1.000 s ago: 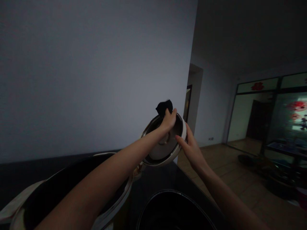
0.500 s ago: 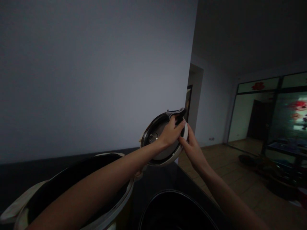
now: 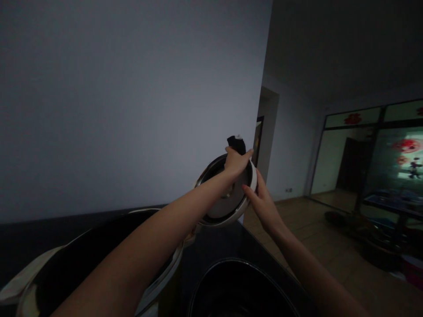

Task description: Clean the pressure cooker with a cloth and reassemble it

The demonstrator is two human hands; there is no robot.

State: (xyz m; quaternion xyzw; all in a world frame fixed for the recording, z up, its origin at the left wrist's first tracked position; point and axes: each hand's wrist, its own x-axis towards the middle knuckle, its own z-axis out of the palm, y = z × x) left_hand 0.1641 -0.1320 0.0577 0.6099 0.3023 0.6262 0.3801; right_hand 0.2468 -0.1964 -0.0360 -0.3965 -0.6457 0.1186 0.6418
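A round cooker lid (image 3: 220, 207), white-rimmed with a metal inner plate, stands raised and tilted towards me. My left hand (image 3: 236, 161) is closed on a dark cloth (image 3: 236, 143) and presses it against the lid's upper rim. My right hand (image 3: 262, 201) grips the lid's right edge, fingers curled round the rim. The room is dim.
An open cooker body (image 3: 49, 281) with a dark inside sits at the lower left on a dark counter (image 3: 211, 242). A dark round pot (image 3: 238, 290) lies at the bottom centre. A pale wall stands behind. Tiled floor (image 3: 330, 255) and glass doors (image 3: 373, 158) lie to the right.
My left hand with the cloth slid down to the lid's right rim, then back up to its top edge. The right hand kept its grip on the lid.
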